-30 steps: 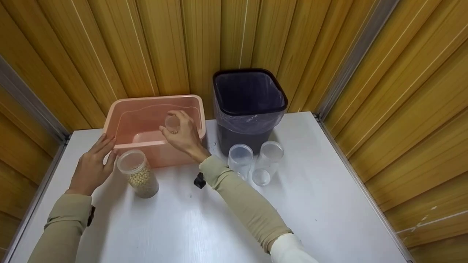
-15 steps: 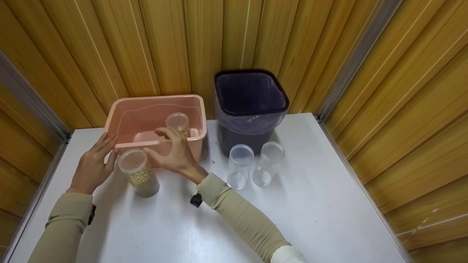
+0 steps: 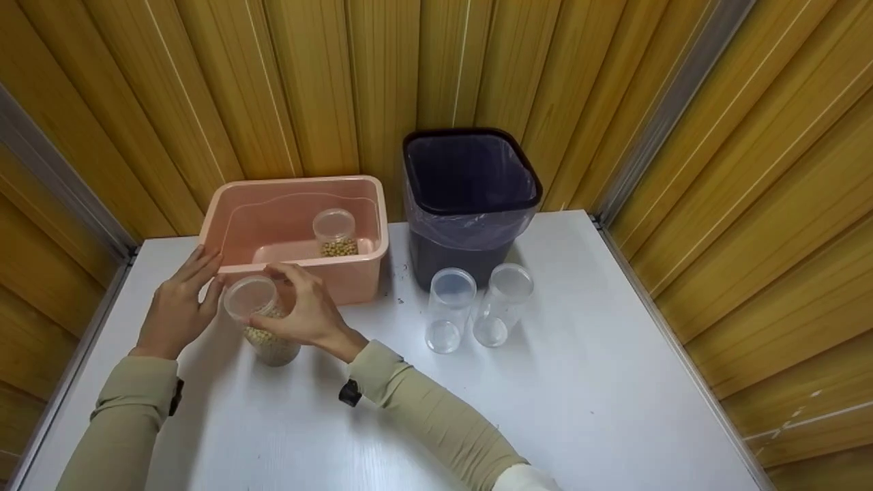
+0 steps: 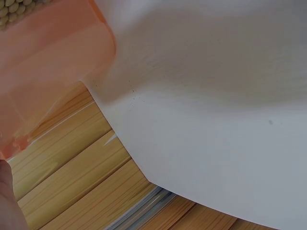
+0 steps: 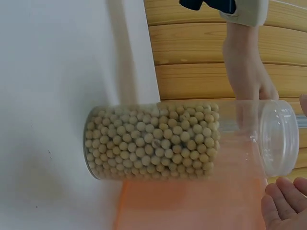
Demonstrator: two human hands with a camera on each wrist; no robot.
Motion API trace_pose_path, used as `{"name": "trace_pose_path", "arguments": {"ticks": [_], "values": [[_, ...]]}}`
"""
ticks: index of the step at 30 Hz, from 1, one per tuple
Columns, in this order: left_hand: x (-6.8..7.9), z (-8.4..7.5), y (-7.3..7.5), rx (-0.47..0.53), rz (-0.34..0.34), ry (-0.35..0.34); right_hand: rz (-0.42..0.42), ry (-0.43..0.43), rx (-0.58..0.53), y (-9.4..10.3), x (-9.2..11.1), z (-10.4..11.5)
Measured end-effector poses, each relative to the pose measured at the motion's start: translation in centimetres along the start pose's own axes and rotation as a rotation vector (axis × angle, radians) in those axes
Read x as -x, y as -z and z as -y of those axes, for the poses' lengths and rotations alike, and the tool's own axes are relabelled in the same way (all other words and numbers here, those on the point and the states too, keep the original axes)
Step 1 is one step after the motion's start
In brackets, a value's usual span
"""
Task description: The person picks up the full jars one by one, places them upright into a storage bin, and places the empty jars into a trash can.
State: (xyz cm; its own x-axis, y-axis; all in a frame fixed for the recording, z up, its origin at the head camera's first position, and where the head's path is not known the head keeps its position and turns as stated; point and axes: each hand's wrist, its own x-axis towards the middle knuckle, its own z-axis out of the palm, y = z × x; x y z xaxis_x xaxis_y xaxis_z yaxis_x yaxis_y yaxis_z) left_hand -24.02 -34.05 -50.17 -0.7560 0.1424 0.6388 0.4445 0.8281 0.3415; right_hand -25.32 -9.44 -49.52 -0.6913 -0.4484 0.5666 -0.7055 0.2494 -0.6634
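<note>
A clear lidded jar (image 3: 273,351), about two-thirds full of pale dried soybeans, stands on the table before the pink plastic tub (image 3: 354,279). Around its upper part is my right hand (image 3: 307,317), thumb in front and fingers on the far side. In the right wrist view a small gap shows between the fingers (image 5: 285,196) and the jar's lid (image 5: 280,139). My left hand (image 3: 174,310) rests its extended fingers on the tub's front left rim. Inside the tub, at right, stands another jar (image 3: 335,235) with soybeans in its lower part.
Right of the tub stands a dark trash bin (image 3: 450,252) with a clear plastic liner. Before it are two clear jars with no beans, a left one (image 3: 451,310) and a right one (image 3: 505,307). Wood-patterned panels (image 3: 382,88) enclose the white table (image 3: 580,382).
My right hand let go of the smaller-looking soybean jar inside the tub, then moved left and toward me to the jar in front. My left hand has stayed on the rim.
</note>
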Motion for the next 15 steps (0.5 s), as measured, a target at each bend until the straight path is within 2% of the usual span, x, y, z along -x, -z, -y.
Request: {"name": "trace_pose_path", "arguments": {"ticks": [15], "values": [[-0.1,0.0,0.1,-0.003,0.001,0.004,0.053,-0.067,-0.074,-2.1,-0.1,-0.5]]}}
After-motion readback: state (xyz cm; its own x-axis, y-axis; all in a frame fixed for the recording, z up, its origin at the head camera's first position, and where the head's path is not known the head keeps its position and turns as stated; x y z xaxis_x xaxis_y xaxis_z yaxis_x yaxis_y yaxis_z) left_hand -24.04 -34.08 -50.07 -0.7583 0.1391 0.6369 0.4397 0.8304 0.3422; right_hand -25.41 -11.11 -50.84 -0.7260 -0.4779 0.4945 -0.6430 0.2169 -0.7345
